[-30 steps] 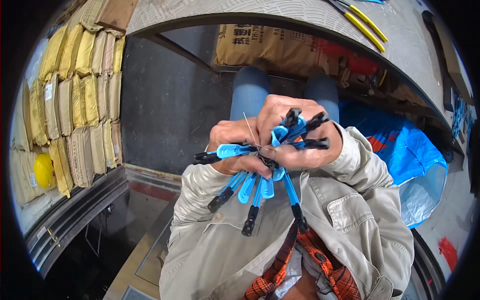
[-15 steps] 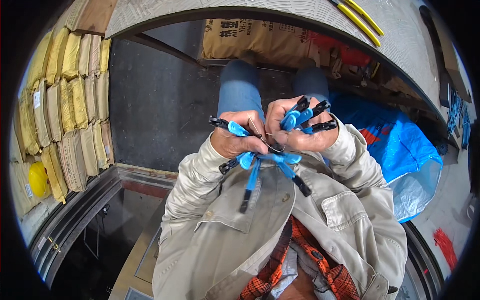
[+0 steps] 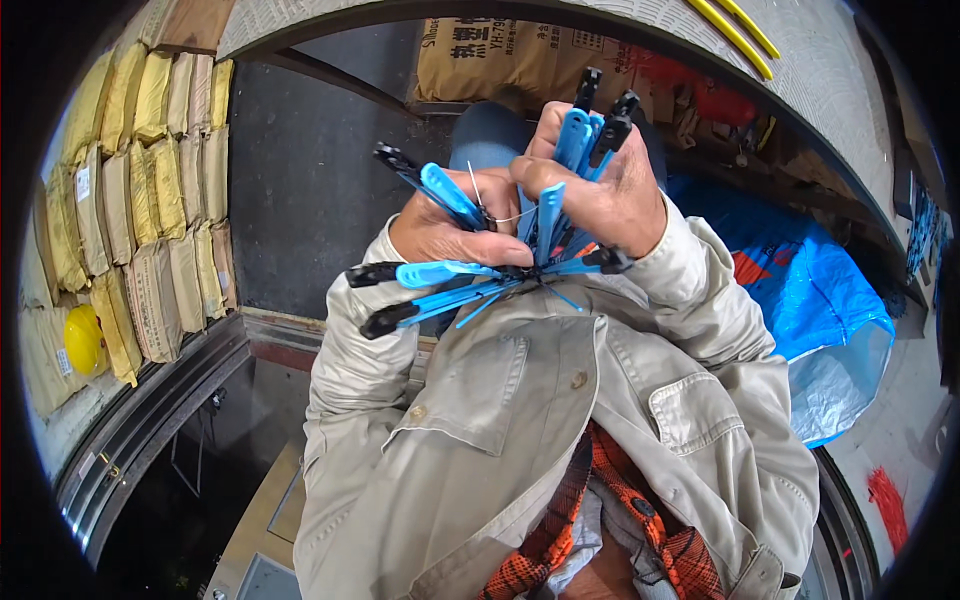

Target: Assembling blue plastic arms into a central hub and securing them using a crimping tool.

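A bundle of blue plastic strips with black ends (image 3: pixel 445 273) fans out between my two hands, in front of my chest. My left hand (image 3: pixel 440 222) is closed, its thumb pressed near the middle of the bundle. My right hand (image 3: pixel 615 205) is curled around other strips of the same bundle, which point up and away from me. From my left fingers a thin whitish wire or string (image 3: pixel 512 217) loops toward the right hand. Where its far end goes, and the inner sides of my fingers, I cannot see.
Stacked paper-wrapped packs (image 3: pixel 150 200) line the left, with a yellow round object (image 3: pixel 85 340) against them. A grey worktop (image 3: pixel 820 110) curves across the top, with yellow rods (image 3: pixel 735 40) on it. Below are a printed brown sack (image 3: pixel 510 65) and, at right, a blue plastic bag (image 3: pixel 825 285).
Both hands have risen, away from my body. The bundle has turned: strips that hung down toward me now point left, and those at the right hand stand more upright.
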Action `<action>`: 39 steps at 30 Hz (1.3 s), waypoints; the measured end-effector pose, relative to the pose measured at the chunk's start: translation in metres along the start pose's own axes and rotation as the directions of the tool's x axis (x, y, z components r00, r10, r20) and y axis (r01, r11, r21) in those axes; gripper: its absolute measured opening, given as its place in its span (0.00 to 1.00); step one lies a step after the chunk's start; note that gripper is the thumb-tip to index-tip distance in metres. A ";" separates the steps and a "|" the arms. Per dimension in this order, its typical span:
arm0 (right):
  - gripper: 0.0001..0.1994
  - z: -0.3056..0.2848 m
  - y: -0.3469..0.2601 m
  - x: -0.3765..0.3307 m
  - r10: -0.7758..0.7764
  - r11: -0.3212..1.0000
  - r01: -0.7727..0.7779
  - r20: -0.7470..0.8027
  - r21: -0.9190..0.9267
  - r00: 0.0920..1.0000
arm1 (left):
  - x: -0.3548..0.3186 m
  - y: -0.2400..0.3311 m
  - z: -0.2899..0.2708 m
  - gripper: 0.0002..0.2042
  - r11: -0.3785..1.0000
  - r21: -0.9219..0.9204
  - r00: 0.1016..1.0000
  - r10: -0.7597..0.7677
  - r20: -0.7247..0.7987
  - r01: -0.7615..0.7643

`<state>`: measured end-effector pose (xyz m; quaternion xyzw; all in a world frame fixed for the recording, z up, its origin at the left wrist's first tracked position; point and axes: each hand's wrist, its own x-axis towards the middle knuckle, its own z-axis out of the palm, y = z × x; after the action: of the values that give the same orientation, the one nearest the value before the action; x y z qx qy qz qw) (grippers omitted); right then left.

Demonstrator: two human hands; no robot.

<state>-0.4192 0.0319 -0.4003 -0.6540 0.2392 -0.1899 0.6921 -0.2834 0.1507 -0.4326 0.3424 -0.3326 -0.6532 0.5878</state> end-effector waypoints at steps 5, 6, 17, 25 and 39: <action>0.04 -0.004 0.000 -0.005 0.029 0.999 -0.028 0.054 -0.025 0.998 | -0.002 -0.006 0.000 0.13 0.983 0.180 0.991 0.046 -0.122 -0.023; 0.05 -0.006 0.001 -0.008 0.017 1.000 -0.017 0.036 -0.004 0.999 | -0.002 -0.011 0.002 0.15 0.963 0.254 0.985 0.121 -0.122 -0.087; 0.20 -0.018 0.003 -0.021 -0.121 0.988 0.102 0.164 0.120 0.979 | -0.007 -0.032 -0.019 0.15 0.937 0.286 0.978 0.178 0.109 -0.202; 0.31 -0.096 -0.066 0.058 -0.173 0.985 0.129 0.613 0.116 0.771 | 0.000 0.011 -0.025 0.16 0.942 0.191 0.959 0.258 0.117 -0.277; 0.12 -0.227 -0.106 0.315 -0.627 0.305 0.136 -0.091 -0.943 0.774 | 0.014 0.006 -0.045 0.18 0.955 0.142 0.950 0.227 0.215 -0.260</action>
<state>-0.2892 -0.3415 -0.3278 -0.8927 0.2845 -0.3393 0.0843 -0.2432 0.1352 -0.4533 0.2809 -0.4828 -0.5755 0.5973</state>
